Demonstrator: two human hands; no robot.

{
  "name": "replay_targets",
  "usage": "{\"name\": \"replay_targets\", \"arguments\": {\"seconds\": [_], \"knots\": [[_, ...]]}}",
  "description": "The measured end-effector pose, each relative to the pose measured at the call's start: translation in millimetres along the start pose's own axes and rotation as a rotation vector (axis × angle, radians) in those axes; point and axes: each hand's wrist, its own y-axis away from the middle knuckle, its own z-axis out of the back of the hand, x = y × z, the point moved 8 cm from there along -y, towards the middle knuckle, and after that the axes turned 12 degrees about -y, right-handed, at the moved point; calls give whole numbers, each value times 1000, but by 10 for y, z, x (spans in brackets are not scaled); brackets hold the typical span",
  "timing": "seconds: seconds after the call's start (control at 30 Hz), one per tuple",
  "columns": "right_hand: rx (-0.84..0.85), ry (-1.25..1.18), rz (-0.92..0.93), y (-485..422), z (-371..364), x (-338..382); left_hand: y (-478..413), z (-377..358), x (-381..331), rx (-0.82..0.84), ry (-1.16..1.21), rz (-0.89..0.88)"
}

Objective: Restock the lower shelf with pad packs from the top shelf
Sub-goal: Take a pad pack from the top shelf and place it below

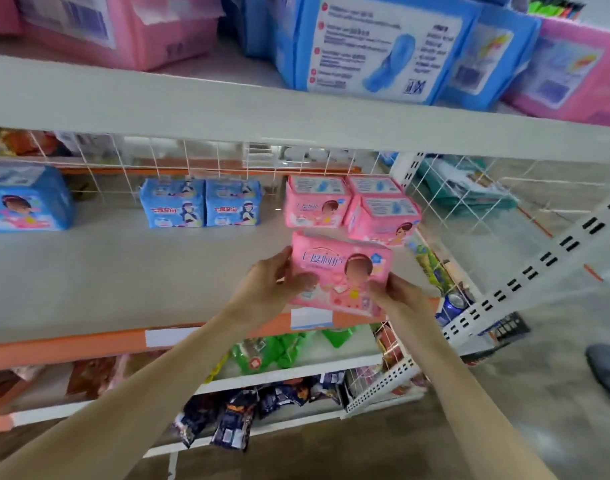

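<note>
A pink pad pack [341, 268] is held upright over the front of the lower shelf [123, 271]. My left hand [275, 282] grips its left edge and my right hand [397, 292] grips its lower right corner. Just behind it stand three more pink packs [317, 206], two at the back and one in front on the right. The top shelf [227, 109] carries large blue packs [376, 46] and large pink packs [123, 29].
Two small blue packs [201, 207] stand mid-shelf and a bigger blue pack [22, 202] at the left. A white wire grid [199, 164] backs the shelf. Green packets [279, 348] and dark packets [234, 417] fill the shelves below. A slotted upright [553, 251] leans at the right.
</note>
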Motion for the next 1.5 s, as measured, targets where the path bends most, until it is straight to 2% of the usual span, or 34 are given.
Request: {"name": "replay_targets", "arguments": {"seconds": [0.2, 0.37, 0.57, 0.8, 0.97, 1.23, 1.4, 1.5], "knots": [[17, 108, 91, -665, 264, -283, -350, -228, 86, -141, -136, 77], [153, 76, 202, -1137, 247, -492, -457, -304, 125, -333, -161, 156], [163, 89, 297, -1442, 172, -563, -670, -278, 112, -451, -264, 115], [-53, 269, 515, -1600, 124, -569, -1031, -289, 390, -445, -274, 119], [-251, 409, 527, -1718, 93, -563, -1240, -279, 448, -420, -234, 97], [-273, 400, 410, -1859, 23, -589, -1410, -219, 436, -427, -219, 28], [-223, 362, 359, -1933, 15, -670, -1398, -234, 407, -452, -213, 24], [-330, 398, 407, -1784, 260, -552, -1339, -244, 370, -411, -224, 38]]}}
